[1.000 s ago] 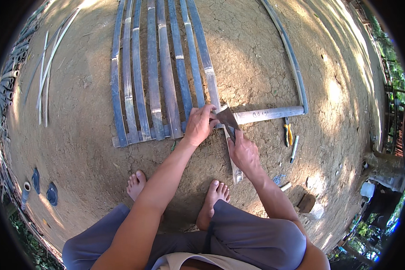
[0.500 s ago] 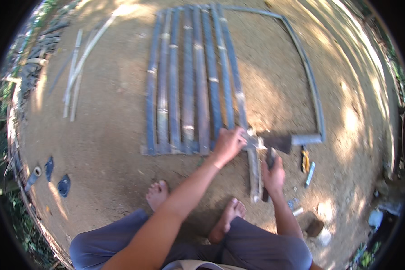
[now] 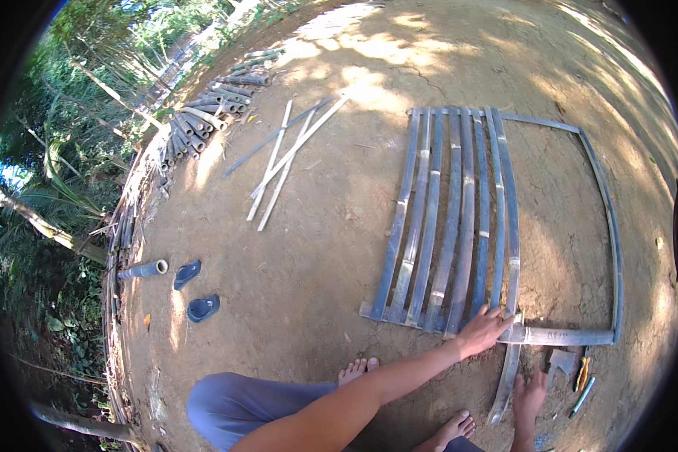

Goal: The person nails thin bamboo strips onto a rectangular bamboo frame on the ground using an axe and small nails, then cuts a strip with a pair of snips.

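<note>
A row of dark split-bamboo slats [image 3: 448, 218] lies side by side across a bamboo frame [image 3: 569, 337] on the ground. My left hand [image 3: 484, 333] reaches to the near end of the rightmost slat [image 3: 513, 282], its fingers closed about that end where it meets the near crosspiece. Below the crosspiece, a short split-bamboo strip [image 3: 505, 388] points toward my feet. My right hand [image 3: 529, 393] is low, just right of this strip, fingers apart and seemingly empty. Close beside it rests a broad metal blade [image 3: 560, 361]; its handle is hard to make out.
Yellow-handled pliers [image 3: 583, 374] and a teal pen-like stick [image 3: 581, 397] lie right of the blade. Pale strips [image 3: 297, 151] cross on the dirt at left. Dark sandals [image 3: 203, 307], a bamboo tube [image 3: 145, 269] and a bamboo pile [image 3: 203, 120] lie farther left, along vegetation.
The view has swung left. My right hand has lowered the blade from the crosspiece to the ground and seems to have let go. My left hand stays at the slat's end.
</note>
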Action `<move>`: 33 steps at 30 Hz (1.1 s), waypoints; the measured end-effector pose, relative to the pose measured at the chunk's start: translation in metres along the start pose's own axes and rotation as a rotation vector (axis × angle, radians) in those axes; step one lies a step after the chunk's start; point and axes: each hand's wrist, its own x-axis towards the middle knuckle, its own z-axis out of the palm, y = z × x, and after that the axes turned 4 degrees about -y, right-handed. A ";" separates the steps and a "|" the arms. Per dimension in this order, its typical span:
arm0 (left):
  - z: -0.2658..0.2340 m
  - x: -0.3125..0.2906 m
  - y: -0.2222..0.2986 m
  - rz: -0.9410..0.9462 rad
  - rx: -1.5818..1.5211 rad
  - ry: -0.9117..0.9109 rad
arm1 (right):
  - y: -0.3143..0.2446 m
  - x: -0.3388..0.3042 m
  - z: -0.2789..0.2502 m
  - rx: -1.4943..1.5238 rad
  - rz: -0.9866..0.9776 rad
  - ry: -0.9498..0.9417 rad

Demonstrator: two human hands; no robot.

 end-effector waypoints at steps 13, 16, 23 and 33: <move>-0.025 0.017 0.023 -0.041 -0.157 -0.080 | -0.048 0.005 0.020 -0.145 0.052 -0.253; -0.025 0.013 0.024 -0.005 -0.188 -0.031 | -0.046 0.000 0.028 -0.164 0.039 -0.249; -0.031 0.007 0.015 0.006 -0.204 0.014 | -0.062 0.001 0.030 -0.177 -0.043 -0.285; -0.025 0.009 0.014 0.033 -0.115 0.009 | -0.065 0.010 0.032 -0.148 -0.105 -0.253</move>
